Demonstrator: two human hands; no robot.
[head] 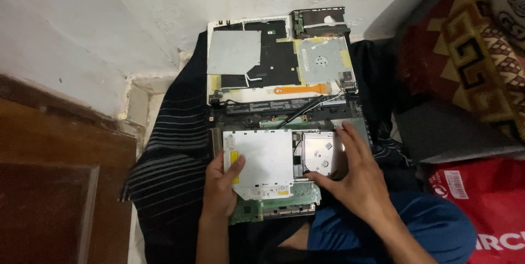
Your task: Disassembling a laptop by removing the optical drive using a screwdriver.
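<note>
A left hand grips the edge of an opened laptop base on a striped cloth, fingers clamped, while the right hand lies flat, fingers spread, on its drive. The removed cover lies just beyond.

At your lower right lies a red plastic package with white lettering and a white rectangular barcode label near its upper left corner. On the silver metal plate in front of you sits a narrow yellow sticker near the left edge, partly under your thumb, and a pale label strip with a small yellow patch along the bottom edge.
</note>
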